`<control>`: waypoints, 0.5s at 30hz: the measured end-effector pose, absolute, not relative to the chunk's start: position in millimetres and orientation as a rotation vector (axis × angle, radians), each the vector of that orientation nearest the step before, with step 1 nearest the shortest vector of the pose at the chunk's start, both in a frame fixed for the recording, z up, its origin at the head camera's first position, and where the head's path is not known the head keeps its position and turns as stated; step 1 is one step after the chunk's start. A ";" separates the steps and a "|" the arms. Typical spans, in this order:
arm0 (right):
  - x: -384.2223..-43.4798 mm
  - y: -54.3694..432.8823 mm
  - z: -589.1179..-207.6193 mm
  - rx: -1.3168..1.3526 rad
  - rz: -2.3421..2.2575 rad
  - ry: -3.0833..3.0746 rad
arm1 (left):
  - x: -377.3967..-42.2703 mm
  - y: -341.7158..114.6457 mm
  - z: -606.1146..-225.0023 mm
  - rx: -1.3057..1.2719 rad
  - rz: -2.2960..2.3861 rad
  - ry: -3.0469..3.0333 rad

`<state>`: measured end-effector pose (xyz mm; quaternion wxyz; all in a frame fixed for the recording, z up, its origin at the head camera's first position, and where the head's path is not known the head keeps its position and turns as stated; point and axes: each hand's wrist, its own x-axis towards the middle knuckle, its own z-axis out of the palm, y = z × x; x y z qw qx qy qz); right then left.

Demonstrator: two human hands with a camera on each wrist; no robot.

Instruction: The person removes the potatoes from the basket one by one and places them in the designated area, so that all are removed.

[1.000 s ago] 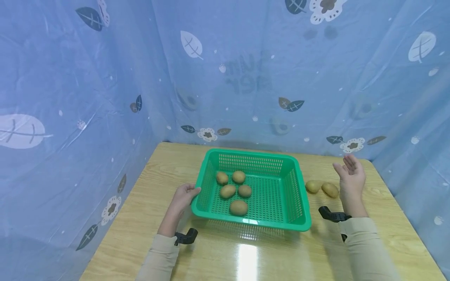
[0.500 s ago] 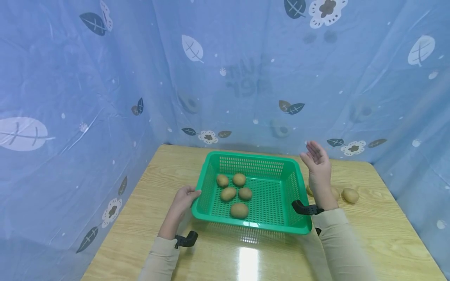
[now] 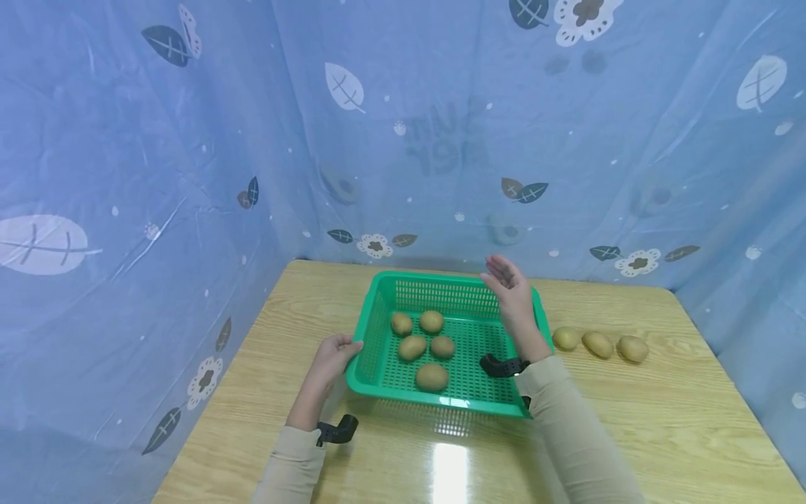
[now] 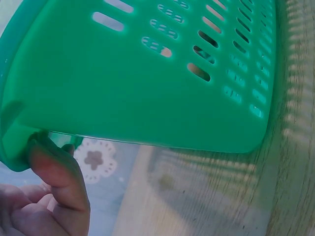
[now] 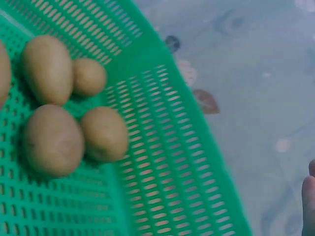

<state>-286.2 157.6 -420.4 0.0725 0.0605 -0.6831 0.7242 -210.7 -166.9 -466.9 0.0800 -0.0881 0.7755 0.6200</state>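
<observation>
A green plastic basket (image 3: 403, 397) holds several potatoes (image 3: 432, 377), grouped on its left half. My left hand (image 3: 331, 360) pinches the basket's left rim between thumb and fingers. In the left wrist view, the left hand (image 4: 61, 196) meets the rim at a corner, and the green slatted wall (image 4: 123, 93) fills most of the picture. Over the basket's right part hovers my right hand (image 3: 513, 297), its fingers relaxed and pointing up, with nothing in it. The right wrist view shows potatoes (image 5: 53, 141) in the basket and only fingertips (image 5: 308, 204) at the edge.
Three potatoes (image 3: 597, 344) lie in a row on the wooden table (image 3: 630, 420), right of the basket. Behind and to the sides hangs a blue patterned curtain (image 3: 428, 210). A black wrist camera (image 3: 500, 366) overlaps the basket's inside.
My right hand has moved left, from above the loose potatoes to over the basket, uncovering all three of them. The left hand keeps its place on the rim.
</observation>
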 end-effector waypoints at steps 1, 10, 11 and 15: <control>-287.4 155.5 -423.0 0.182 2.192 -2.073 | -210.7 -166.5 -467.0 -0.264 1.855 2.321; -291.9 147.8 -449.3 0.256 2.186 -2.457 | -209.6 -165.2 -464.9 -0.249 1.846 2.330; -292.2 147.3 -451.1 0.274 2.191 -2.489 | -209.2 -165.4 -464.3 -0.246 1.845 2.331; -293.1 144.1 -455.7 0.338 2.161 -2.633 | -208.9 -166.0 -460.3 -0.233 1.846 2.315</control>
